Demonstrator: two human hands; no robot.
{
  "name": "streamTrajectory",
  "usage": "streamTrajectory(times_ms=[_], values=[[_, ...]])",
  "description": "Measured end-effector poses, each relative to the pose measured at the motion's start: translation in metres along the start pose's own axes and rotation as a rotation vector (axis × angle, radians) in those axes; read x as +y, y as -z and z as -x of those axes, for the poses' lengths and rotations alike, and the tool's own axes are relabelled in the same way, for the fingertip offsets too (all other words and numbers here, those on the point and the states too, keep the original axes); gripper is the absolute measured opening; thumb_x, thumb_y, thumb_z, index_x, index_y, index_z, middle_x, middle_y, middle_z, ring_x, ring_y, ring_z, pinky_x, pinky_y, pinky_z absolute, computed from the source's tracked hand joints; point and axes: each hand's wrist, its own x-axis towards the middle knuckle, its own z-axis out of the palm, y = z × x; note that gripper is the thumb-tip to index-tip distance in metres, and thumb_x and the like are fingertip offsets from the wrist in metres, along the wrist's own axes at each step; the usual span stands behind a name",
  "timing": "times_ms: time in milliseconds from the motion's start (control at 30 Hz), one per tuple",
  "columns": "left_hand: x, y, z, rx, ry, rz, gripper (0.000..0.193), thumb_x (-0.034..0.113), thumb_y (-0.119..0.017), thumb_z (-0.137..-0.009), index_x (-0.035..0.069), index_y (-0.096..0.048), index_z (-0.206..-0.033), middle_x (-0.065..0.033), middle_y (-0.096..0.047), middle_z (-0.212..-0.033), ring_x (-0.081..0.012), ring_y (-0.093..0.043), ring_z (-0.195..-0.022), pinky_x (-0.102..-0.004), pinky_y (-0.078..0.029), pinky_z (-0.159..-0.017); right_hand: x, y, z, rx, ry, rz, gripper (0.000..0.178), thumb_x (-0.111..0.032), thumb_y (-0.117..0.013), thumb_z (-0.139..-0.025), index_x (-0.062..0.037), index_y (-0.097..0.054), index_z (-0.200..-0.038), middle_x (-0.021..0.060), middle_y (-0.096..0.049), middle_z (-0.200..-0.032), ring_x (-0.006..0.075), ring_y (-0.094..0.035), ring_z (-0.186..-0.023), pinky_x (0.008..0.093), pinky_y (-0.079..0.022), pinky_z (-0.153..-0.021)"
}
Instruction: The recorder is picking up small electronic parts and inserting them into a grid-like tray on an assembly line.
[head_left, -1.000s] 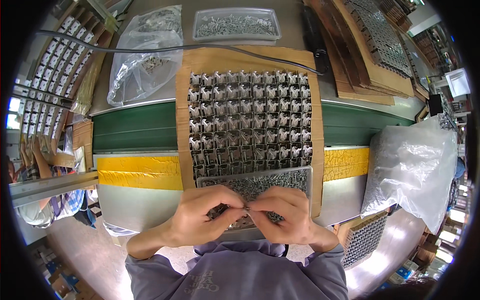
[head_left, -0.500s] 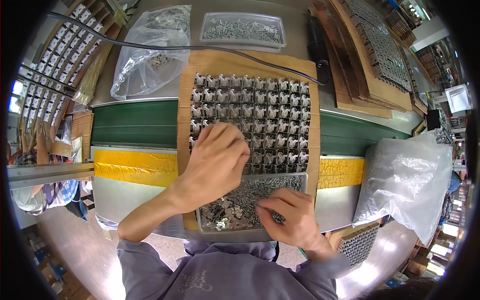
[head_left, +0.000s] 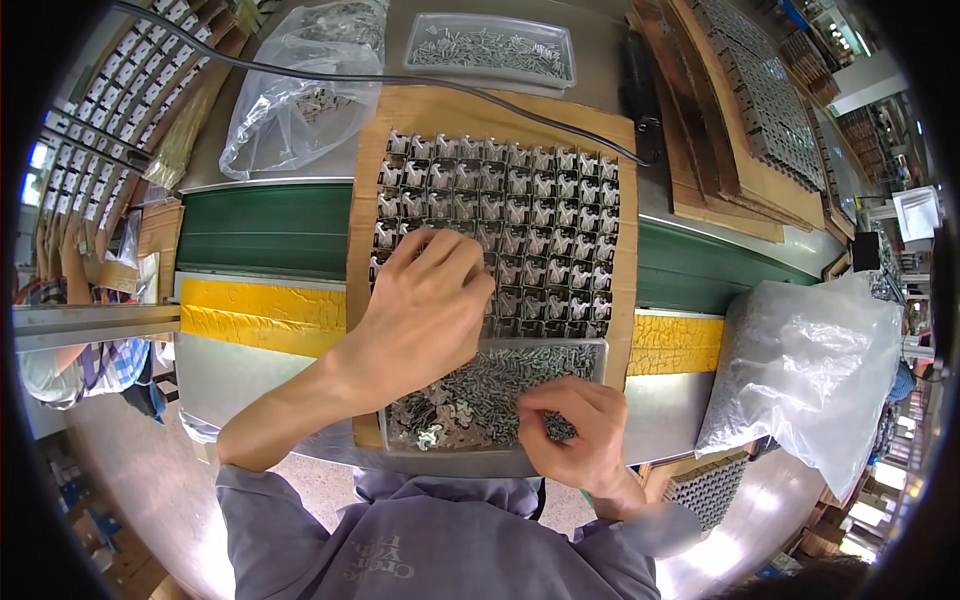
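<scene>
My left hand (head_left: 425, 305) lies over the near left part of a grid of small metal brackets (head_left: 540, 212), its fingers bent down among them. Whatever its fingertips grip is hidden beneath the hand. The brackets stand in close rows on a cardboard sheet (head_left: 366, 170). At the near edge of the sheet, a clear plastic tray (head_left: 604, 350) holds many small screws or pins (head_left: 490, 380) and some flat shiny metal pieces (head_left: 455, 414). Above the tray's right side is my right hand (head_left: 580, 430), thumb and forefinger pinched together; anything between them is too small to make out.
A black cable (head_left: 450, 82) crosses the far side of the sheet. Beyond it sit another tray (head_left: 490, 50) of screws and a clear bag (head_left: 300, 110). Stacked cardboard with metal parts (head_left: 760, 100) stands far right; a large plastic bag (head_left: 800, 370) bulges near right.
The view has shifted slightly, moving the sheet and tray a little in the picture. My left hand stays over the near left brackets, and my right hand remains pinched above the tray.
</scene>
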Motion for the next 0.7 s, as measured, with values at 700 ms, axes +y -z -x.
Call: streamTrajectory(times_ms=[700], values=[[0.017, 0.028, 0.059, -0.024, 0.043, 0.040, 0.011, 0.003, -0.074, -0.077, 0.002, -0.067, -0.086, -0.0057, -0.055, -0.074, -0.0220, -0.060, -0.062, -0.0364, -0.048, -0.053, -0.007, -0.011, -0.015, -0.054, 0.067, 0.001, 0.025, 0.012, -0.067, -0.070, 0.0037, -0.073, -0.093, 0.0124, -0.067, -0.069, 0.0230, -0.064, -0.056, 0.0319, -0.049, -0.052]])
